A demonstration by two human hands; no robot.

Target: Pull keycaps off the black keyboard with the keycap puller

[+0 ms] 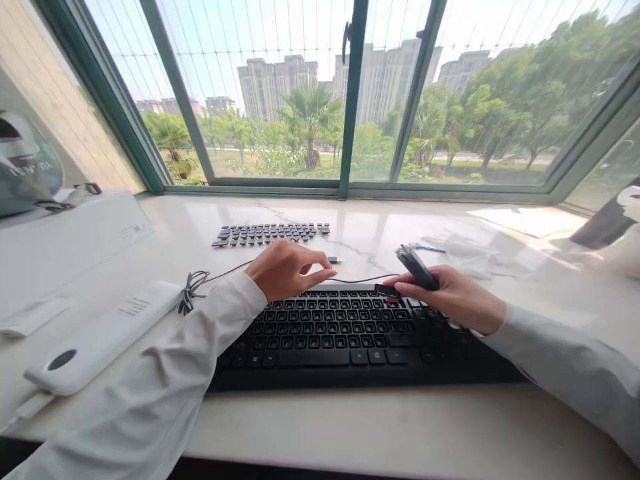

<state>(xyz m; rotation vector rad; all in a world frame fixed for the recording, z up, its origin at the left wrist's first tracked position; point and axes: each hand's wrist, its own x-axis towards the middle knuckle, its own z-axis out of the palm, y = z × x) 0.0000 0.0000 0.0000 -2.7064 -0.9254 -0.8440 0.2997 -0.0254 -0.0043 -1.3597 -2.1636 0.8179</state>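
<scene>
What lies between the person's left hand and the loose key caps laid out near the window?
Almost nothing. The left hand is at the keyboard's top edge, and the rows of key caps lie just beyond on the counter. Only a thin black cable runs in beside the wrist; the USB plug lies off to the right.

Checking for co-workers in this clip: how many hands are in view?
2. The left hand is at the top edge of the black keyboard; the right hand grips a dark tool over its upper right keys. No others show.
</scene>
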